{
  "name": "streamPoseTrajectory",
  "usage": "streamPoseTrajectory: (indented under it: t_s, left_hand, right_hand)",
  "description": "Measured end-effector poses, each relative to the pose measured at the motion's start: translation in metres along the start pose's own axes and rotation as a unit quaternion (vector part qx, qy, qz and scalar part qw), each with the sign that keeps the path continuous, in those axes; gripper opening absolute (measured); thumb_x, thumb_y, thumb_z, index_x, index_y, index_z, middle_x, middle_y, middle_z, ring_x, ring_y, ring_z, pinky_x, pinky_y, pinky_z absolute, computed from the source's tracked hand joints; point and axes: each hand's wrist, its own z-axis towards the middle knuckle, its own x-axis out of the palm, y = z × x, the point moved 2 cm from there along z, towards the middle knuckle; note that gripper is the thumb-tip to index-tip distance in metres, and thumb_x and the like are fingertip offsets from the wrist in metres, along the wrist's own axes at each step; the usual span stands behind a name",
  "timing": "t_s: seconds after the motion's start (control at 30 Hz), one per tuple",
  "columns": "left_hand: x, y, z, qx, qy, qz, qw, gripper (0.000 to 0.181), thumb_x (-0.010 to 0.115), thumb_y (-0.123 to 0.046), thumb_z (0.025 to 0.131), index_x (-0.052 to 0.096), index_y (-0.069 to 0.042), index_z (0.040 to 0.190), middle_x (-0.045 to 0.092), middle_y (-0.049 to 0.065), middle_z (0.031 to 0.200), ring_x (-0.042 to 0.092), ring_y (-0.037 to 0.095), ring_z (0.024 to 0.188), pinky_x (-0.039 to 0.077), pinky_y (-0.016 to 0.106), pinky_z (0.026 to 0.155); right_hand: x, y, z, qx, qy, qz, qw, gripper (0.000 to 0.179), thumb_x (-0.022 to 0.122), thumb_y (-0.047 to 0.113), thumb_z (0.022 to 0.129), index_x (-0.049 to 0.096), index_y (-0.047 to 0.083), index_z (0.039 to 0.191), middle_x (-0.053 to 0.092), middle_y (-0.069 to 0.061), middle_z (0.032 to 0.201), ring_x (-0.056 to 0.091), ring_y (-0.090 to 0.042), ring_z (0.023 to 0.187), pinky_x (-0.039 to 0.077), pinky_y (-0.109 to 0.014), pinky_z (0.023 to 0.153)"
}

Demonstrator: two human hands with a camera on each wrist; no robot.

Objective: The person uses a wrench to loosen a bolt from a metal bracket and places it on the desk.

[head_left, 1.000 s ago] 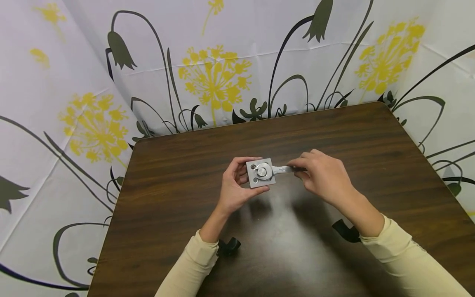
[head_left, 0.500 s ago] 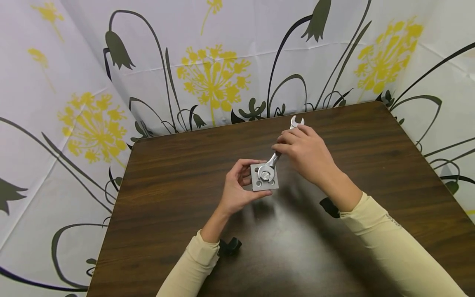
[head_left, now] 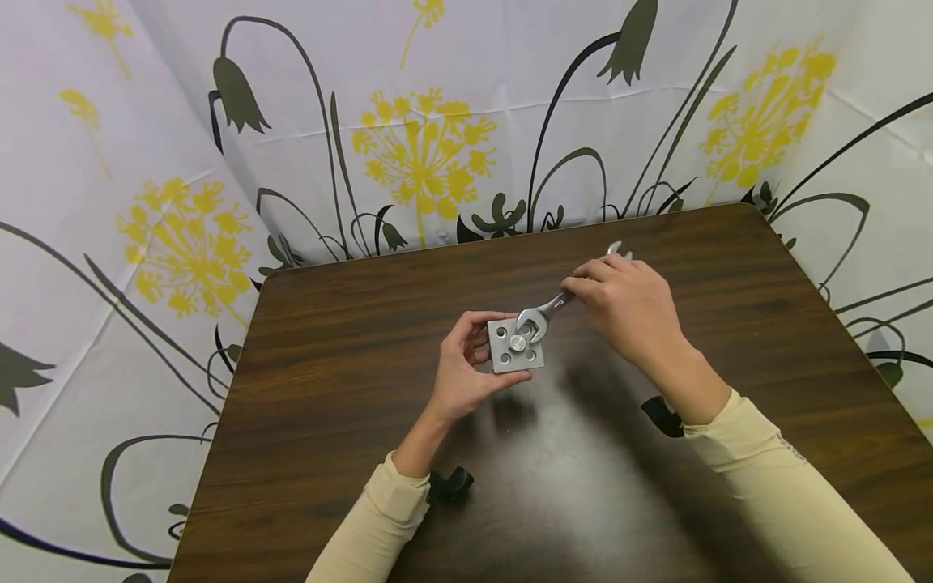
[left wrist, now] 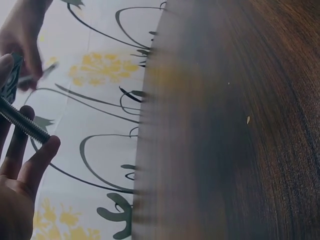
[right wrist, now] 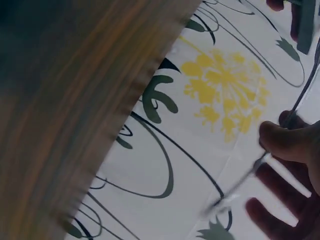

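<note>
My left hand (head_left: 461,368) grips a square grey metal plate (head_left: 519,362) by its edges, thumb below and fingers above. The plate has round holes near its corners and a bolt (head_left: 517,343) through its middle. In the left wrist view the bolt's threaded shank (left wrist: 27,124) sticks out behind the plate, its end close to a fingertip. My right hand (head_left: 632,312) holds a double open-ended wrench (head_left: 557,303) by its middle. The wrench's near end overlaps the plate just above and right of the bolt head; its far end shows beyond the fingers.
Both hands are over a brown wood-grain table (head_left: 350,348). A white curtain (head_left: 306,97) with yellow and grey flower prints surrounds its far and side edges. Black wrist-worn devices sit under the left wrist (head_left: 452,484) and right wrist (head_left: 662,416).
The wrench has swung from pointing right to pointing up and right, and its end has slid off the bolt head. The plate has turned slightly in my left hand.
</note>
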Motion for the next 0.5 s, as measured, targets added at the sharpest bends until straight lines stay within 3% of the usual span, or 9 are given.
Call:
streamPoseTrajectory:
  t_s: [0.07, 0.17, 0.23, 0.27, 0.3, 0.33, 0.37, 0.43, 0.5]
  left_hand:
    - [0.000, 0.001, 0.001, 0.003, -0.002, -0.009, 1.0000, 0.074, 0.084, 0.022, 0.057, 0.050, 0.009, 0.122, 0.062, 0.022, 0.125, 0.064, 0.027, 0.102, 0.057, 0.035, 0.079]
    - [0.000, 0.001, 0.001, 0.006, -0.005, -0.015, 0.9999, 0.074, 0.083, 0.023, 0.057, 0.050, 0.010, 0.121, 0.062, 0.023, 0.125, 0.064, 0.026, 0.102, 0.057, 0.034, 0.080]
    - [0.000, 0.002, 0.001, 0.006, -0.006, -0.014, 0.9999, 0.074, 0.083, 0.023, 0.057, 0.050, 0.010, 0.122, 0.062, 0.024, 0.125, 0.065, 0.026, 0.102, 0.057, 0.034, 0.079]
    - [0.000, 0.002, 0.001, 0.005, -0.007, -0.014, 0.9999, 0.074, 0.084, 0.023, 0.057, 0.050, 0.010, 0.122, 0.062, 0.024, 0.125, 0.065, 0.026, 0.102, 0.057, 0.034, 0.080]
    - [0.001, 0.002, 0.001, 0.005, -0.007, -0.012, 0.9999, 0.074, 0.084, 0.022, 0.058, 0.050, 0.010, 0.122, 0.062, 0.024, 0.125, 0.065, 0.026, 0.103, 0.057, 0.035, 0.080]
    - [0.001, 0.002, 0.002, 0.004, -0.007, -0.010, 0.9999, 0.073, 0.084, 0.022, 0.058, 0.050, 0.010, 0.122, 0.062, 0.024, 0.125, 0.065, 0.027, 0.103, 0.057, 0.035, 0.080]
    - [0.002, 0.002, 0.002, 0.004, -0.007, -0.008, 0.9999, 0.073, 0.084, 0.022, 0.059, 0.050, 0.010, 0.122, 0.062, 0.023, 0.125, 0.064, 0.027, 0.103, 0.057, 0.036, 0.080]
    - [0.002, 0.002, 0.003, 0.003, -0.008, -0.008, 0.9999, 0.073, 0.083, 0.022, 0.059, 0.050, 0.010, 0.123, 0.062, 0.022, 0.125, 0.064, 0.028, 0.103, 0.057, 0.037, 0.081]
    - [0.003, 0.002, 0.003, 0.004, -0.010, -0.011, 0.9999, 0.072, 0.082, 0.023, 0.059, 0.050, 0.010, 0.122, 0.062, 0.023, 0.124, 0.065, 0.027, 0.103, 0.057, 0.036, 0.080]
  right_hand:
    - [-0.004, -0.001, -0.011, 0.049, -0.004, 0.020, 0.9986, 0.021, 0.077, 0.004, 0.080, 0.078, 0.019, 0.094, 0.071, 0.005, 0.088, 0.062, -0.019, 0.070, 0.045, -0.037, 0.049]
    - [-0.010, 0.002, -0.024, 0.125, -0.005, 0.094, 0.9877, 0.017, 0.084, 0.012, 0.077, 0.079, 0.018, 0.093, 0.072, 0.007, 0.080, 0.061, -0.013, 0.057, 0.040, -0.033, 0.041]
    - [-0.013, 0.008, -0.031, 0.181, 0.009, 0.180, 0.9668, 0.015, 0.084, 0.016, 0.079, 0.079, 0.014, 0.092, 0.073, 0.004, 0.078, 0.063, -0.012, 0.057, 0.042, -0.029, 0.043]
    - [-0.014, 0.011, -0.033, 0.209, 0.017, 0.238, 0.9484, 0.016, 0.083, 0.016, 0.080, 0.079, 0.010, 0.094, 0.074, 0.000, 0.079, 0.065, -0.014, 0.060, 0.047, -0.027, 0.047]
    - [-0.016, 0.015, -0.035, 0.236, 0.025, 0.299, 0.9242, 0.017, 0.082, 0.016, 0.082, 0.078, 0.006, 0.095, 0.074, -0.003, 0.080, 0.068, -0.015, 0.063, 0.051, -0.026, 0.051]
    - [-0.017, 0.020, -0.037, 0.266, 0.035, 0.362, 0.8927, 0.019, 0.080, 0.015, 0.084, 0.077, 0.003, 0.098, 0.074, -0.006, 0.082, 0.069, -0.016, 0.066, 0.054, -0.026, 0.055]
    - [-0.017, 0.026, -0.038, 0.297, 0.044, 0.425, 0.8540, 0.021, 0.078, 0.014, 0.086, 0.075, -0.001, 0.100, 0.074, -0.011, 0.085, 0.070, -0.018, 0.069, 0.057, -0.028, 0.059]
    - [-0.017, 0.039, -0.040, 0.354, 0.065, 0.535, 0.7642, 0.026, 0.074, 0.013, 0.090, 0.071, -0.007, 0.107, 0.074, -0.014, 0.090, 0.071, -0.021, 0.074, 0.059, -0.034, 0.067]
    - [-0.014, 0.055, -0.042, 0.407, 0.079, 0.619, 0.6666, 0.033, 0.070, 0.012, 0.092, 0.065, -0.010, 0.116, 0.073, -0.014, 0.095, 0.072, -0.022, 0.078, 0.059, -0.038, 0.071]
